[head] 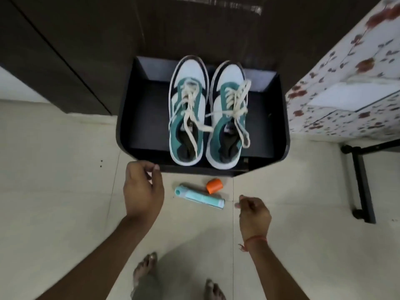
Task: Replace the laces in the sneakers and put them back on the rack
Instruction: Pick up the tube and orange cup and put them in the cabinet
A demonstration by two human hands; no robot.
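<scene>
Both hands, left [144,189] and right [254,215], hang loosely curled and empty; sneakers [207,118] sit laced on rack [281,118], seemingly done.

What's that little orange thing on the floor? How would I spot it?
Find the black shoe rack holding the pair of sneakers. On the tiled floor just before its front edge lies a pale teal tube; the orange cap sits beside it, nearer the rack. It is short, stubby and the only orange item.
</scene>
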